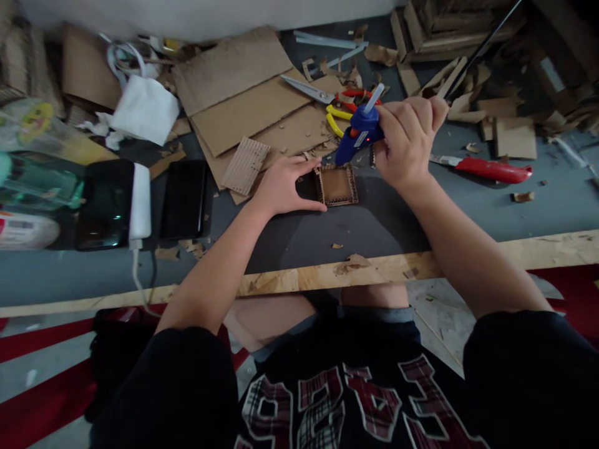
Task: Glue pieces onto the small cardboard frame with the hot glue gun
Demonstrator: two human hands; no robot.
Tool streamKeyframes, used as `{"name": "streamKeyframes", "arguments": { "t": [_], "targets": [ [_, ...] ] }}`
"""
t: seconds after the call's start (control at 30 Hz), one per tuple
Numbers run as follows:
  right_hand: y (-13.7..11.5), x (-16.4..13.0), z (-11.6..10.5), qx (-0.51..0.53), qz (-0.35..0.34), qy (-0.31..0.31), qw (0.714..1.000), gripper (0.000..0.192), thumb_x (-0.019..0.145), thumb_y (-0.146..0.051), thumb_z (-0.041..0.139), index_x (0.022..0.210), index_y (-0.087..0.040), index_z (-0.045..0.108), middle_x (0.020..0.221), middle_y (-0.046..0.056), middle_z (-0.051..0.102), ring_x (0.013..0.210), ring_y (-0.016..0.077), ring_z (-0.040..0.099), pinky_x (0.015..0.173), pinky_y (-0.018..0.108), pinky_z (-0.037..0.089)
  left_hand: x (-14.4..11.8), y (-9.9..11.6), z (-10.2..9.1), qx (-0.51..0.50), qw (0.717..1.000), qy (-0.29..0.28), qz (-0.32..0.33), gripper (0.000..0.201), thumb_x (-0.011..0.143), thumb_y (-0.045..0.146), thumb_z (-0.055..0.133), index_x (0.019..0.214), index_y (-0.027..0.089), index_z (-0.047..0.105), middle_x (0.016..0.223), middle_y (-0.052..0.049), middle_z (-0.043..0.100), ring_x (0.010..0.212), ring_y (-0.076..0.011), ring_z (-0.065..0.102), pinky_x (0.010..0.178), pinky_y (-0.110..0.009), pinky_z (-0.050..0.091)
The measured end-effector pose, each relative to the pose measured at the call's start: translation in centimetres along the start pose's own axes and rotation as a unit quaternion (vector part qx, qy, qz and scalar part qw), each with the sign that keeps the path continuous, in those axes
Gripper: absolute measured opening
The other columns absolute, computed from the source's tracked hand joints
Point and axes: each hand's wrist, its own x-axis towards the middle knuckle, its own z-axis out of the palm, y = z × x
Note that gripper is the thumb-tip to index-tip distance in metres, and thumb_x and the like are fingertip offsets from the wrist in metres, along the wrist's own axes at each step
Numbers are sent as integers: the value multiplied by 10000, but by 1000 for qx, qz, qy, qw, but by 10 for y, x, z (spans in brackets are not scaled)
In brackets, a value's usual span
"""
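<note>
A small square cardboard tray (337, 185) with raised corrugated walls lies on the dark tabletop. My left hand (287, 185) grips it from the left, index finger at the far corner and thumb at the near corner. In my right hand (408, 140) is a blue hot glue gun (360, 136), nozzle down at the tray's far wall. A translucent glue stick (374, 98) juts from its back. Beside the gun lie scissors (311, 90) with red handles and a yellow-handled tool (336, 118), partly hidden. A ribbed cardboard piece (246, 165) rests near my left hand.
Stacked cardboard sheets (243, 93) lie behind. A red-handled knife (493, 169) is at right, among cardboard scraps (515, 137). At left are a black phone (184, 199), a white power bank (140, 202) with a cable, and bottles (37, 181). The wooden table edge (299, 277) runs in front.
</note>
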Motion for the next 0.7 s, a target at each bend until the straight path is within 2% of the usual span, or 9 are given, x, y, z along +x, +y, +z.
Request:
{"name": "streamKeyframes", "arguments": {
  "t": [0.33, 0.53, 0.7],
  "targets": [
    [9, -2, 4, 26, -20, 73, 997, 466, 1036, -412, 222, 1197, -296, 644, 1095, 94, 704, 1088, 276, 587, 1020, 579, 324, 1, 2, -1, -1, 1000, 1, 2, 1024, 601, 724, 803, 1465, 260, 509, 1362, -117, 640, 1302, -347, 572, 1175, -499, 397],
    [10, 0, 3, 97, 12, 56, 994, 496, 1029, -517, 232, 1181, -308, 655, 1106, 86, 705, 1099, 277, 597, 1070, 598, 294, 1, 2, -1, 1, 1000, 1, -3, 1025, 598, 746, 790, 1456, 253, 522, 1385, -133, 626, 1316, -350, 565, 1164, -505, 409],
    [14, 3, 0, 68, 4, 76, 995, 521, 1017, -563, 231, 1089, -324, 689, 1054, 75, 731, 1058, 271, 616, 1031, 596, 317, 0, 4, -4, -6, 1000, -2, -3, 996, 613, 728, 793, 1450, 258, 528, 1374, -123, 636, 1307, -347, 574, 1167, -512, 408]
  ]
}}
